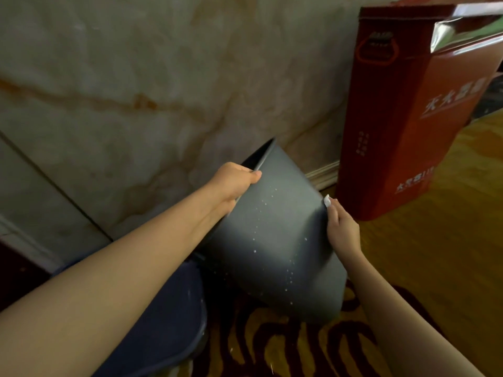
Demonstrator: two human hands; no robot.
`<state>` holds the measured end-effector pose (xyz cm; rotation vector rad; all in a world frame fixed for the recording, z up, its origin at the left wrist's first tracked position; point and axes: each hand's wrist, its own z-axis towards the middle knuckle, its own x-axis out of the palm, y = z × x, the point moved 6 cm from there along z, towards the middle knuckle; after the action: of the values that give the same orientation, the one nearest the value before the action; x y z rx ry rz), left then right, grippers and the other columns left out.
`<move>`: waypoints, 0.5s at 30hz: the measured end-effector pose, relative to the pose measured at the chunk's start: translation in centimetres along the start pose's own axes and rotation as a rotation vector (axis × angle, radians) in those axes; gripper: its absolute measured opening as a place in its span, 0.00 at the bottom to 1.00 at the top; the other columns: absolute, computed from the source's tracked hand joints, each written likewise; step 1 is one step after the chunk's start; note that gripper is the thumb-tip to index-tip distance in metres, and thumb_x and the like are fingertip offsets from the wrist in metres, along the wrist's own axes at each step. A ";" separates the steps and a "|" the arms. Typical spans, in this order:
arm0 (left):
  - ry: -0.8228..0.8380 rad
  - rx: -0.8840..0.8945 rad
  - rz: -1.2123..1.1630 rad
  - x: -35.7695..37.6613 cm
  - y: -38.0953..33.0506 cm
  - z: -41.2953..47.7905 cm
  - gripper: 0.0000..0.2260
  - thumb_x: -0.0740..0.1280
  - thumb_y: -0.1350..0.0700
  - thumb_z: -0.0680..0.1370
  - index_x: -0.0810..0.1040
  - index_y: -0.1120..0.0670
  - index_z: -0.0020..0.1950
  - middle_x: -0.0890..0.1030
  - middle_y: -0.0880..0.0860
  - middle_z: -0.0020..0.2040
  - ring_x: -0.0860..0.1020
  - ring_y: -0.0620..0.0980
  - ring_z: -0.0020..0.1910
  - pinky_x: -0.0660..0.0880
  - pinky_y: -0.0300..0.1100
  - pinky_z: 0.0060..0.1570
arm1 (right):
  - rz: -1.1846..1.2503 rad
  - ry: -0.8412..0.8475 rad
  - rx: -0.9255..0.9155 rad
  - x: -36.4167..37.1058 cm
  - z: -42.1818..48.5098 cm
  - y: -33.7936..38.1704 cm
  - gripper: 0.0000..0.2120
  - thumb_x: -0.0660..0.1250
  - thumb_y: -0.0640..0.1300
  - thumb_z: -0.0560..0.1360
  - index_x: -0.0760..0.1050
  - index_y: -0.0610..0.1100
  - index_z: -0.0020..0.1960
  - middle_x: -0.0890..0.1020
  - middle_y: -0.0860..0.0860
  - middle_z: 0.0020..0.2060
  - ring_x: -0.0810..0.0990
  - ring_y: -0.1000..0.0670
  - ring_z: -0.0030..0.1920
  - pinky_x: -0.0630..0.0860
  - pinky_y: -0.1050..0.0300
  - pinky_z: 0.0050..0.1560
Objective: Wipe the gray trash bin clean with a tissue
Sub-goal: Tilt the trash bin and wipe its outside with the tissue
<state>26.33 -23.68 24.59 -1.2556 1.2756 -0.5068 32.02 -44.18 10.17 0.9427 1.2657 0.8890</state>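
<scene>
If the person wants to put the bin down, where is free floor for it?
Bare wooden floor lies right of the gray trash bin, in front of the red bag. It is crowded to the left: the left hand holds the rim, the wall stands close behind, and a dark blue thing lies under the left forearm.

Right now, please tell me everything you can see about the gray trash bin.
The gray trash bin looks like smooth matte plastic, with flat sides. It is tilted, its open mouth toward the marble wall. Small white specks dot the side facing the camera. The left hand grips its rim, and the right hand presses a bit of white tissue on its right edge. A red box stands beyond it.
</scene>
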 end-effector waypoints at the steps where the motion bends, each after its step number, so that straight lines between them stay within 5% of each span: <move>1: 0.005 -0.010 -0.009 0.0 -0.1 0.1 0.15 0.66 0.60 0.75 0.76 0.67 0.58 0.80 0.63 0.52 0.80 0.61 0.52 0.75 0.56 0.57 | 0.047 0.000 0.055 0.2 0.3 0.3 0.19 0.54 0.51 0.80 0.70 0.45 0.68 0.72 0.47 0.68 0.67 0.47 0.69 0.59 0.55 0.68; 4: 0.051 -0.083 -0.047 -0.5 0.3 0.5 0.12 0.66 0.60 0.75 0.77 0.66 0.55 0.80 0.59 0.41 0.79 0.55 0.36 0.77 0.52 0.48 | 0.240 0.057 -0.012 2.0 0.2 4.2 0.19 0.55 0.51 0.80 0.72 0.43 0.66 0.74 0.46 0.66 0.68 0.47 0.68 0.61 0.55 0.69; 8: 0.134 -0.140 -0.076 -0.9 1.0 0.6 0.06 0.65 0.59 0.76 0.79 0.60 0.42 0.82 0.52 0.24 0.80 0.48 0.24 0.78 0.41 0.33 | 0.235 0.181 -0.322 5.5 -0.2 11.7 0.18 0.52 0.45 0.82 0.68 0.43 0.68 0.68 0.47 0.70 0.63 0.52 0.71 0.52 0.71 0.64; 11: 0.143 -0.127 -0.094 -1.0 1.1 0.6 0.07 0.65 0.60 0.75 0.78 0.58 0.38 0.81 0.50 0.22 0.79 0.46 0.21 0.78 0.37 0.27 | 0.174 0.172 -0.368 6.0 1.2 14.3 0.18 0.50 0.45 0.82 0.67 0.41 0.69 0.68 0.46 0.71 0.63 0.51 0.72 0.52 0.73 0.61; 15: 0.155 -0.095 -0.122 -0.7 1.4 0.9 0.08 0.64 0.60 0.76 0.79 0.58 0.39 0.81 0.50 0.23 0.80 0.46 0.24 0.78 0.37 0.31 | 0.126 0.166 -0.427 5.9 -0.9 14.7 0.18 0.52 0.41 0.82 0.67 0.39 0.69 0.67 0.44 0.71 0.63 0.50 0.72 0.53 0.68 0.67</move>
<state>26.44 -22.25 23.51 -1.4020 1.3710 -0.6482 31.34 -33.26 21.61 0.6212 1.0998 1.2977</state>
